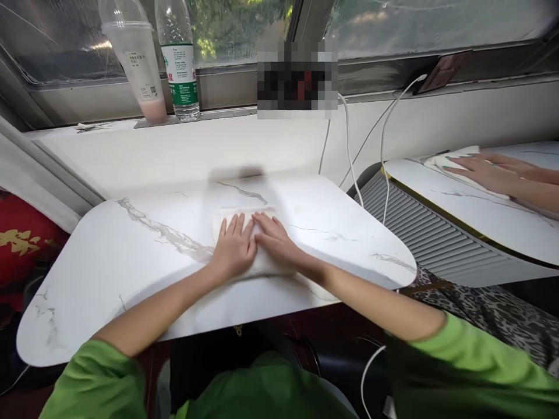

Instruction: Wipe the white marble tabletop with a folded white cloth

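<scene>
A white cloth (271,265) lies flat on the white, grey-veined tabletop (109,279), near its middle. On the cloth's left part rests my left hand (234,247), palm down with the fingers stretched out. My right hand (277,241) lies flat on the cloth beside it, fingers pointing up and left. The two hands almost meet at the thumbs. Part of the cloth is hidden beneath them, and its edges look slightly blurred.
A cup with pink drink (146,75) and a labelled water bottle (180,70) stand on the sill. White cables (348,134) hang behind the table's right end. At right, another person's hands (493,169) press a white cloth (454,163) on a second table (493,215).
</scene>
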Tool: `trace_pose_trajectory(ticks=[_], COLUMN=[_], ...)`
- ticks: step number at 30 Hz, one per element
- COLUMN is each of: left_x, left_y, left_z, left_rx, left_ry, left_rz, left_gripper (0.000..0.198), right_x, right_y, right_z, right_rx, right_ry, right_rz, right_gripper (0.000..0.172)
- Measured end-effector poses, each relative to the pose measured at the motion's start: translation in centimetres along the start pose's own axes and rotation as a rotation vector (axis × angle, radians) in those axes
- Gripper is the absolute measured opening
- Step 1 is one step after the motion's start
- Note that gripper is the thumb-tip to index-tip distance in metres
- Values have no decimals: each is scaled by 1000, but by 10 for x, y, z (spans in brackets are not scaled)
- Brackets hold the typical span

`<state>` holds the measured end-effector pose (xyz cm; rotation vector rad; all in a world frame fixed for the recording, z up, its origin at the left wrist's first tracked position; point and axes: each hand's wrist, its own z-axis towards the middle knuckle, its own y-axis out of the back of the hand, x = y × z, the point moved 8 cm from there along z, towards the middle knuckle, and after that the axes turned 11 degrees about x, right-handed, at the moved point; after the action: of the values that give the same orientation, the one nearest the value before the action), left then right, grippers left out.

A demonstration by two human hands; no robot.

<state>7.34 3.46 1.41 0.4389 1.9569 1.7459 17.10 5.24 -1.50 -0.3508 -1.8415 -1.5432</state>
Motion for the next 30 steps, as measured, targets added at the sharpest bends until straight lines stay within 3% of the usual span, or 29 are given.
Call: trace_pose_trajectory(ticks=[3,5,7,11,15,24,27,30], left_x=[-13,-16,-16,-11,12,132,148,151], left_y=[-4,-5,-6,-4,-5,27,33,31], left_z=[-48,-69,-81,-86,-61,66,84,88], left_rx=[8,11,13,-35,-25,-67,-80,-76], left_ry=[-68,-98,-109,-111,-56,82,92,111], left_rz=[-13,-38,-81,-158,-129,-48,-20,-16], left_gripper=[51,51,51,51,53,47,46,47], right_x=[8,23,40,61,64,47,45,44], right_y=[-11,-17,-21,-31,-40,-17,-13,-12], right_z=[-53,-77,-90,-84,-43,137,163,167], right_rx=[121,260,346,295,210,75,47,31], right_ry=[-37,32,145,264,336,146,179,243], right_rz=[124,130,36,-270,-453,-501,-490,-485], right_gripper=[60,58,57,59,58,60,60,60])
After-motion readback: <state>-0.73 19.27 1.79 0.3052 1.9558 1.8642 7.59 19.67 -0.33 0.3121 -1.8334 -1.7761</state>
